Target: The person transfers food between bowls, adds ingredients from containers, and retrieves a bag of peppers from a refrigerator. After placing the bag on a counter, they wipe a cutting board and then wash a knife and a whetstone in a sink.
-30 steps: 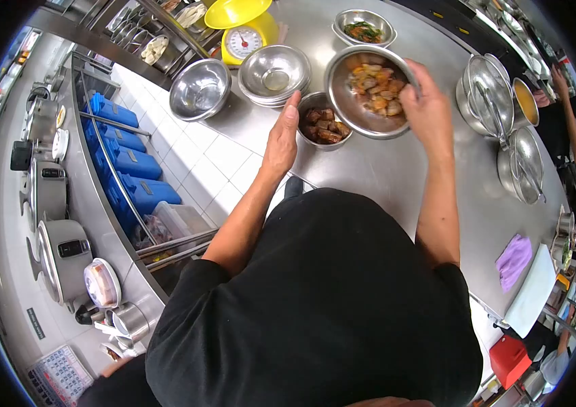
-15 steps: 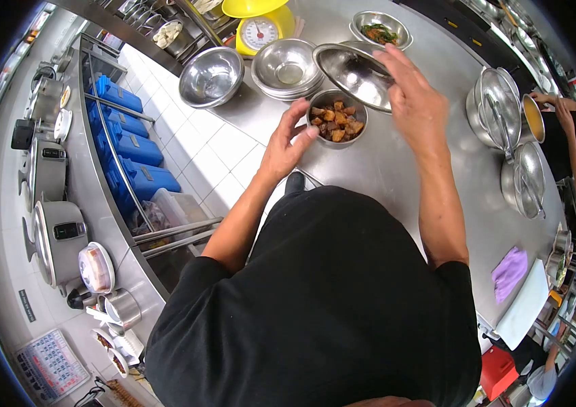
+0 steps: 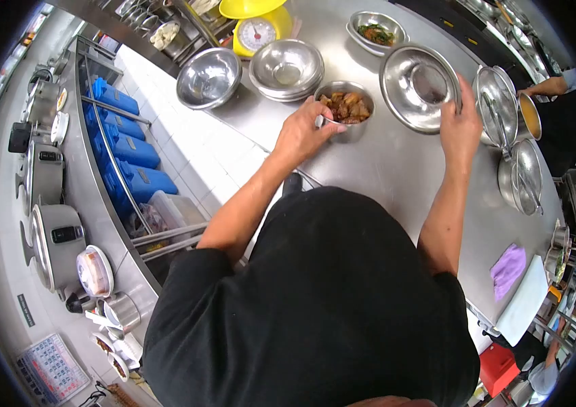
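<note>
My left hand (image 3: 303, 134) is closed on a small steel cup (image 3: 351, 135), thumb at the near side of its rim. Chunks of browned, glossy food (image 3: 346, 106) fill the cup, which leans slightly. To the right, my right hand (image 3: 461, 129) grips a wide steel bowl (image 3: 403, 102) by its lower right edge. This bowl is tipped up, its round face turned toward me, and no food shows in it. Part of my right fingers is hidden behind the bowl. Just behind it stands another steel bowl (image 3: 351, 31) with cooked greens (image 3: 377, 34).
Stacked steel bowls (image 3: 286, 89) and a single bowl (image 3: 209, 79) stand beyond my left hand, near a yellow scale (image 3: 256, 32). Strainers (image 3: 522, 178) sit at the right, by a purple cloth (image 3: 507, 271) and white board (image 3: 522, 302). Another person's arm (image 3: 547, 86) reaches in there.
My left hand has gone from open beside the cup to gripping its rim, and the cup now leans. My right hand has carried the wide bowl rightward, turning it toward me.
</note>
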The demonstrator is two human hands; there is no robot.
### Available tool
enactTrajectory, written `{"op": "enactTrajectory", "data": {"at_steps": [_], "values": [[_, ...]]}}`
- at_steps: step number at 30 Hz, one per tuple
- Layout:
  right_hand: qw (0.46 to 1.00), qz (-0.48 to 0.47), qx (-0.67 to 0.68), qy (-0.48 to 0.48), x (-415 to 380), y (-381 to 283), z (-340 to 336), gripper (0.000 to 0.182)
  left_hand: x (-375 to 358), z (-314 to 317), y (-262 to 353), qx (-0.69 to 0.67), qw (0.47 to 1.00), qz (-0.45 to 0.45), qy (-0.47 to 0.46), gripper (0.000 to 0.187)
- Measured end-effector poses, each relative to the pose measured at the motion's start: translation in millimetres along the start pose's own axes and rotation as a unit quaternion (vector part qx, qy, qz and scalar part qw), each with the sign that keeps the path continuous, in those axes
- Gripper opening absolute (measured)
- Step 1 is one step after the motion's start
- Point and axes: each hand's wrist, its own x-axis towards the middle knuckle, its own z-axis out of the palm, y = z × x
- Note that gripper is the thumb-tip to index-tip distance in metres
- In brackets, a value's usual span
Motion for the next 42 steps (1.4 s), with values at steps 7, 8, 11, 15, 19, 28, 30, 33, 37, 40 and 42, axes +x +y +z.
{"op": "enactTrajectory", "data": {"at_steps": [7,8,11,15,19,28,30,33,37,40,42], "values": [[0.997,0.017,-0.017,0.073,3.9,11.4,-15.3,0.047,-6.9,2.8,-20.6,0.060,0.995,0.084,-0.002,0.032],[0.997,0.008,0.002,0.080,2.7,12.6,-16.3,0.047,-11.7,2.2,-21.1,0.053,0.994,0.096,-0.001,0.032],[0.994,0.013,0.069,0.078,2.9,16.9,-14.1,0.046,-22.5,-2.3,-17.4,0.046,0.990,0.133,0.016,0.034],[0.993,0.076,0.067,0.052,-2.1,17.5,-5.9,0.046,-32.2,-16.3,-9.5,0.054,0.980,0.181,0.054,0.034],[0.995,0.086,0.050,0.030,-10.9,37.2,11.8,0.047,-40.6,-32.0,-5.9,0.071,0.976,0.184,0.096,0.035],[0.993,-0.009,0.006,-0.116,-9.4,60.7,30.7,0.046,-64.5,-72.9,-28.4,-0.191,0.944,0.010,0.269,0.027],[0.983,0.009,-0.006,-0.185,-2.2,33.2,32.2,0.045,-74.5,-101.2,-25.7,0.001,0.951,0.037,0.307,0.029],[0.976,-0.003,0.031,-0.216,12.6,-3.9,49.1,0.046,-89.0,-127.0,-48.8,-0.136,0.923,-0.028,0.359,0.027],[0.972,0.030,0.126,-0.195,40.5,-53.1,94.7,0.049,-100.7,-163.7,-72.8,-0.141,0.878,-0.024,0.456,0.024],[0.937,0.149,0.187,-0.256,59.0,-86.6,113.6,0.059,-107.4,-202.5,-102.2,-0.144,0.853,-0.070,0.497,0.025],[0.958,0.099,0.147,-0.226,64.4,-75.0,134.2,0.060,-104.3,-233.9,-124.5,-0.124,0.834,-0.057,0.535,0.023]]}}
